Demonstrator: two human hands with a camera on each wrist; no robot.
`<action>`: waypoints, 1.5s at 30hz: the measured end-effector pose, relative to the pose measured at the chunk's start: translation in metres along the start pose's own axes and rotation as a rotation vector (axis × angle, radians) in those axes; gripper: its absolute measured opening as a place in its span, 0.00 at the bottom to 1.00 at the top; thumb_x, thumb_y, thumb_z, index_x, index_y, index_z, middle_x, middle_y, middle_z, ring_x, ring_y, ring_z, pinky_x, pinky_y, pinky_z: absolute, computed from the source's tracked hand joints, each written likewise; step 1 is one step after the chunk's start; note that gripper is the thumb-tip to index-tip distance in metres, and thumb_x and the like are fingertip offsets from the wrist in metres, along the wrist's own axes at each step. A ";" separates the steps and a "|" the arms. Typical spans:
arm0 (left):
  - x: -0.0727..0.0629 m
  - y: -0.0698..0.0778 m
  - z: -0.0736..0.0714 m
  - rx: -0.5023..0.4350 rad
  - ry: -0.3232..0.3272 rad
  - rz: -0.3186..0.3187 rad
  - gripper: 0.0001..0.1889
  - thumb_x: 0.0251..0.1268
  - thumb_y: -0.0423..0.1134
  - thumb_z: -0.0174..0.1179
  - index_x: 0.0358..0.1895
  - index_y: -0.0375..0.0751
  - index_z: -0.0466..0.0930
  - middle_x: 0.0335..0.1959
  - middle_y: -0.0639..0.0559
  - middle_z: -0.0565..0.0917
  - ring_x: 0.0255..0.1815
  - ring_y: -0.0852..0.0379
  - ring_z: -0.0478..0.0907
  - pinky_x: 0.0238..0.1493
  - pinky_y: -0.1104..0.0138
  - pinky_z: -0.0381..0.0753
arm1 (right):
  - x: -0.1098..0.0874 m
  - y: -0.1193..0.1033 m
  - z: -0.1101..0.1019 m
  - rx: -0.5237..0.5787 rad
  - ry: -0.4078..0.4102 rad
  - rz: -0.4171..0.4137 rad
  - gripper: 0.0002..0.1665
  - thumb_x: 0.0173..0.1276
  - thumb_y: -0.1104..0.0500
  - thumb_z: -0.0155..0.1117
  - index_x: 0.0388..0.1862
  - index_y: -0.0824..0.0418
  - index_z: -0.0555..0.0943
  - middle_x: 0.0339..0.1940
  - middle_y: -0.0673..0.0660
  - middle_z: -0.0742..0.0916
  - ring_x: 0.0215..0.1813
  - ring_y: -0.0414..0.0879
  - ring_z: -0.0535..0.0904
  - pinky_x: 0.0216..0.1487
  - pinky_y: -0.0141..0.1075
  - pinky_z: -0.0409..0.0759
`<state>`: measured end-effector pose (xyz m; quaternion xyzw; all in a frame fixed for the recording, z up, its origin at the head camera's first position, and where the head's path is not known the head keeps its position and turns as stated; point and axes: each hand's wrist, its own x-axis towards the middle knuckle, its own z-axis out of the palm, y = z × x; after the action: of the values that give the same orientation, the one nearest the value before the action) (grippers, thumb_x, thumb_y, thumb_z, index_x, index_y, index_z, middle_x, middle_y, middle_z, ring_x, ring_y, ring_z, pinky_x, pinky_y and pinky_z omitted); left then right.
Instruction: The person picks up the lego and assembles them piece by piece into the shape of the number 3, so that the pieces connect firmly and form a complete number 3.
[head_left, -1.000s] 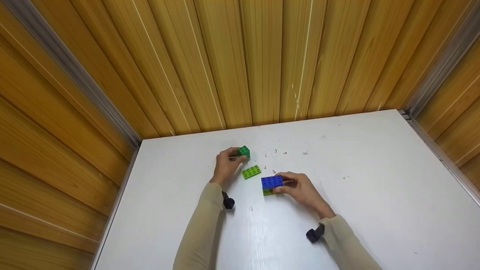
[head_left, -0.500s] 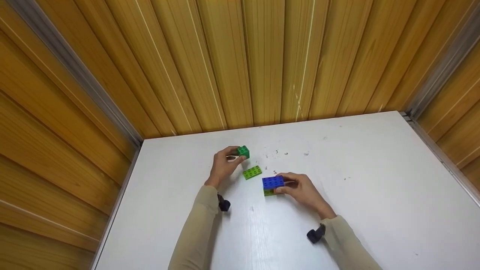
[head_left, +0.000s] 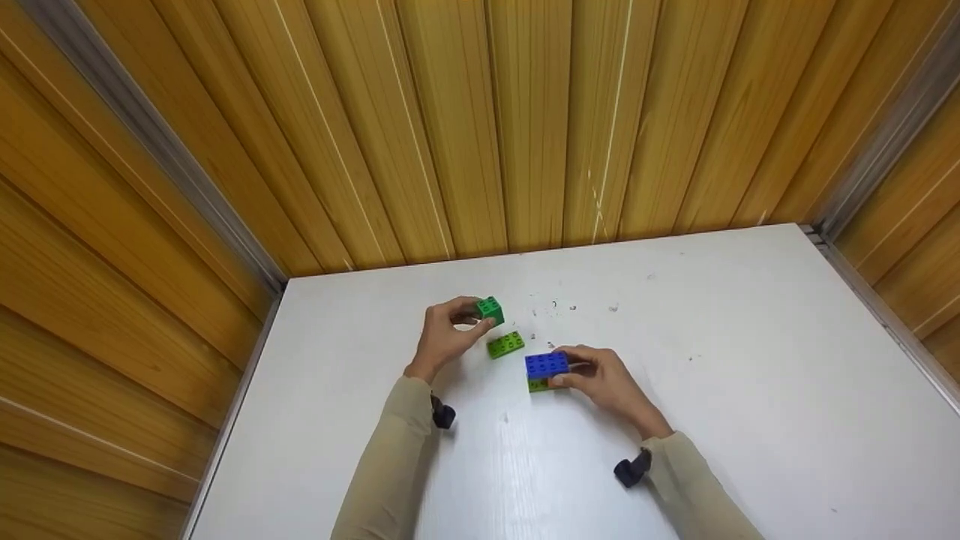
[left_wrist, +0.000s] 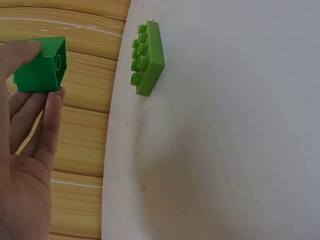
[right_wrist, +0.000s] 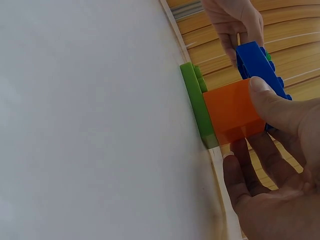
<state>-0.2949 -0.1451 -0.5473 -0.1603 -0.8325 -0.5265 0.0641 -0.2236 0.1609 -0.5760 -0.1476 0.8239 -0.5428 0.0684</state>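
Observation:
Left of centre in the head view, my left hand (head_left: 444,337) pinches a green square toy brick (head_left: 490,310) between thumb and fingers. The brick is held off the table, its hollow underside facing right in the left wrist view. Just nearer than it, a flat lime-green studded brick (head_left: 505,345) lies loose on the table. My right hand (head_left: 604,379) grips a stack from its right side. In the right wrist view the stack has a lime-green base brick (right_wrist: 197,105), an orange brick (right_wrist: 232,110) under my thumb and a blue brick (right_wrist: 260,65) on top.
Everything rests on a white table (head_left: 720,337) with small dark marks. Wood-patterned panels (head_left: 525,127) rise behind it and at both sides. Each wrist carries a small black camera; the right one (head_left: 631,469) sits close to the table.
My left hand has shifted slightly with the green brick, which now sits a little nearer and more tilted. The left forearm has swung left. The right hand and its stack look still.

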 end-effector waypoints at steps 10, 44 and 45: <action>-0.005 0.009 -0.001 -0.012 -0.042 0.119 0.17 0.63 0.39 0.78 0.54 0.41 0.89 0.45 0.49 0.93 0.45 0.49 0.91 0.53 0.57 0.90 | 0.000 0.002 0.001 -0.006 0.002 0.011 0.31 0.67 0.51 0.80 0.67 0.58 0.86 0.58 0.59 0.91 0.54 0.50 0.88 0.61 0.42 0.82; -0.003 0.042 0.019 -0.043 -0.167 0.245 0.17 0.61 0.37 0.78 0.52 0.41 0.86 0.47 0.49 0.90 0.45 0.56 0.87 0.55 0.55 0.90 | 0.000 0.000 0.000 -0.012 -0.003 -0.012 0.29 0.68 0.54 0.79 0.67 0.58 0.86 0.60 0.59 0.91 0.57 0.53 0.88 0.63 0.43 0.82; -0.003 0.043 0.019 -0.043 -0.170 0.245 0.17 0.61 0.37 0.78 0.52 0.41 0.87 0.47 0.49 0.90 0.45 0.56 0.87 0.55 0.56 0.90 | 0.000 0.001 0.000 -0.015 -0.003 -0.014 0.29 0.68 0.54 0.79 0.67 0.58 0.85 0.60 0.59 0.91 0.57 0.53 0.88 0.63 0.44 0.83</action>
<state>-0.2762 -0.1118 -0.5200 -0.3063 -0.7975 -0.5171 0.0536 -0.2241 0.1609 -0.5767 -0.1549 0.8268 -0.5369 0.0649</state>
